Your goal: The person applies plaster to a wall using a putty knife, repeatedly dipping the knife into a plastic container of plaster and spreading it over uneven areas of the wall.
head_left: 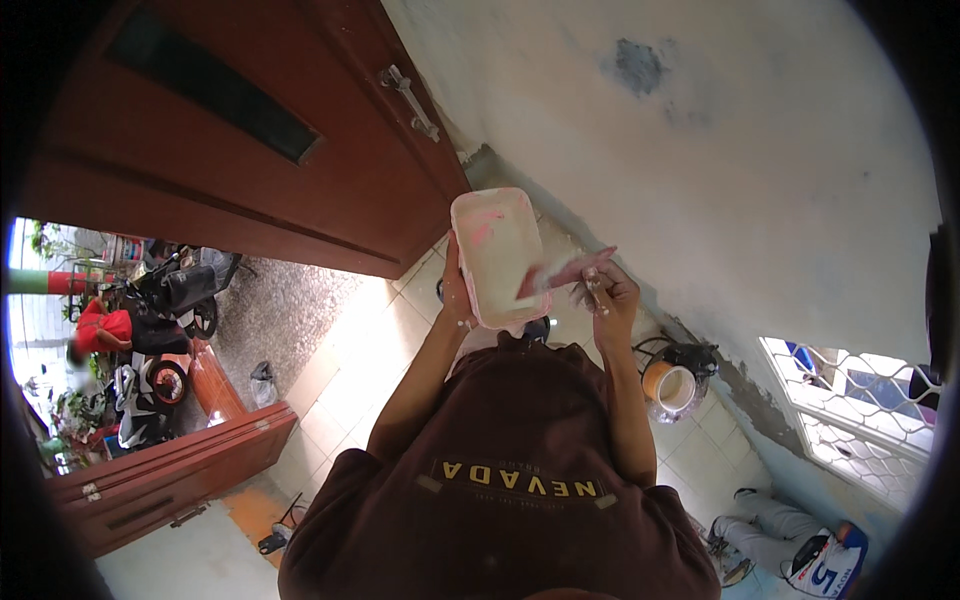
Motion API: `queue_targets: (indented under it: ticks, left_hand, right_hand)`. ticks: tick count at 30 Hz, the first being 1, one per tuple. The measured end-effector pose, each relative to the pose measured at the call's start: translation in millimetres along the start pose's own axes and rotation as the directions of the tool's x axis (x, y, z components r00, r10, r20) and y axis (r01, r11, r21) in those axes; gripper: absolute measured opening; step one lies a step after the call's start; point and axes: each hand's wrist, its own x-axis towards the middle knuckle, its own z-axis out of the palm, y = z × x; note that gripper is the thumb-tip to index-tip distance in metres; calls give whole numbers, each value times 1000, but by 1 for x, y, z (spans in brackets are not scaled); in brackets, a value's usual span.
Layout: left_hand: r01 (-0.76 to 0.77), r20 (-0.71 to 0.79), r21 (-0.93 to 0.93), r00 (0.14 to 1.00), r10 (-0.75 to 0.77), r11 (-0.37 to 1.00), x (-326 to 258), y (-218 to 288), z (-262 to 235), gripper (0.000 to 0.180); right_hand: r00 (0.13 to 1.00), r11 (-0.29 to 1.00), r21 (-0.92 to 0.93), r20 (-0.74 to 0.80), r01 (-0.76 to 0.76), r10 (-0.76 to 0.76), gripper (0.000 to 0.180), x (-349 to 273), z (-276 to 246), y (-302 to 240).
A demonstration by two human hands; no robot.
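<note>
- The right hand (pixel 612 295) has its fingers closed in a pinch on the tool (pixel 570 272); a blur hides just what kind it is.
- The tool's wide end is over the tray (pixel 531 228), maybe so any drips land inside.
- The left hand (pixel 455 280) holds the tray by its left side. Its fingers are partly hidden, so I can't tell how far they bend; they likely prop it from below.
- The tray is in front of the tummy, open side up, perhaps so both hands can get to it and nothing spills.
- An orange pot (pixel 655 380) is low on the right, near the wall (pixel 760 160), likely out of the way.
- The door (pixel 230 190) stands open, letting light onto the floor (pixel 375 335).
</note>
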Motion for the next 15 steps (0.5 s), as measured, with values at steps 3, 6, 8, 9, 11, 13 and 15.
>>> queue_targets:
  ticks: [3, 6, 8, 9, 11, 13, 15]
  left_hand:
    - [24, -3, -12, 1000, -24, 1000, 0, -6, -5, 75]
    - [33, 16, 13, 999, -33, 999, 0, -12, -8, 75]
    - [47, 29, 8, 998, -47, 999, -1, -15, -12, 75]
    - [49, 38, 37, 998, -51, 998, -1, -15, -12, 75]
    - [51, 53, 93, 997, -56, 994, -4, -18, -11, 74]
    - [64, 4, 164, 998, -66, 984, -7, -21, -9, 73]
    - [67, -8, 203, 998, -67, 977, -9, -22, -7, 73]
  right_hand:
    - [984, 993, -10, -138, -116, 113, 17, -8, -6, 12]
    - [990, 996, -86, -138, 7, -18, 15, -7, -11, 23]
    - [993, 993, 115, -118, 34, -20, 12, -11, -10, 20]
    - [994, 976, 213, -104, 50, -28, 11, -11, -9, 16]
    - [1000, 973, 232, -28, 19, -13, 9, -14, -23, 23]
    - [1000, 970, 241, 7, -18, 16, 18, -15, -24, 17]
    - [998, 969, 240, -2, -60, 62, 30, -15, -20, 10]
